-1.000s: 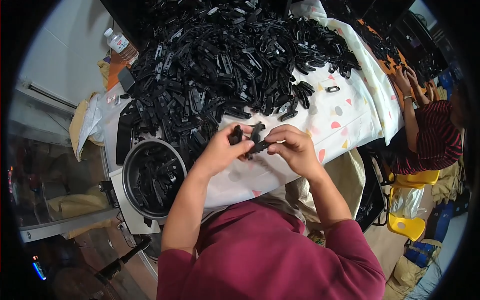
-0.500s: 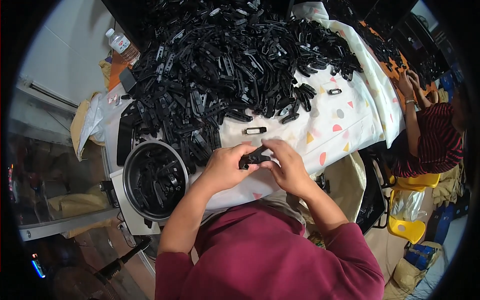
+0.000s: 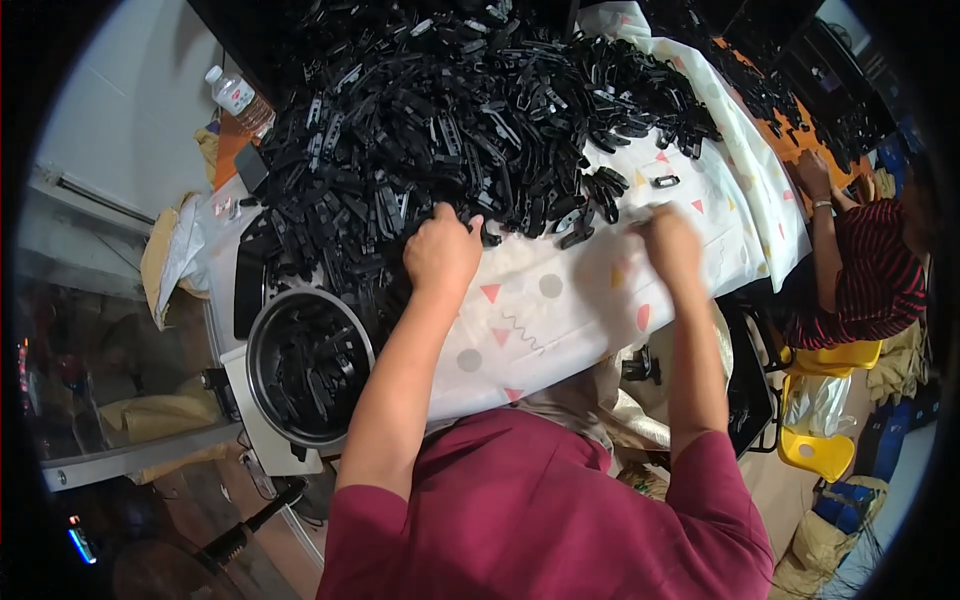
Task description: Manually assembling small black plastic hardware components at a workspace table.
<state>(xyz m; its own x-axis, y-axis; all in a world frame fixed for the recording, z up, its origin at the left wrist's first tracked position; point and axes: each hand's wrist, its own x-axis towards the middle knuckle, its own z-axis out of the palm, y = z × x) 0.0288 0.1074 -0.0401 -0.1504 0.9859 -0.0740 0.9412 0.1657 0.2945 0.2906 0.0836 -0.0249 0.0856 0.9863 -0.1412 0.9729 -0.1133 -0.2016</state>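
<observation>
"While the head view is serving as the sole figure, what is changing?"

"Whereas both hands were meeting around a black piece half a second ago, they are now working apart: the left hand (image 3: 442,258) is reaching to the near edge of the heap of black parts (image 3: 400,130), and the right hand (image 3: 672,245), blurred, is passing over the cloth-covered bench (image 3: 575,310). The black piece is no longer showing between them; joint handling is apparently pausing."

"Are the fingers holding anything?"

"One cannot tell: the hand itself is hiding the left grip, and blur is masking the right."

"And the surroundings?"

"A small black frame (image 3: 665,181) is lying just beyond the right hand. A metal bowl (image 3: 256,372) is holding more parts; a pale sack (image 3: 630,405) is gaping below the bench edge. A bottle (image 3: 238,95) is standing well apart. Heaped parts are chiefly crowding the left hand's path."
</observation>
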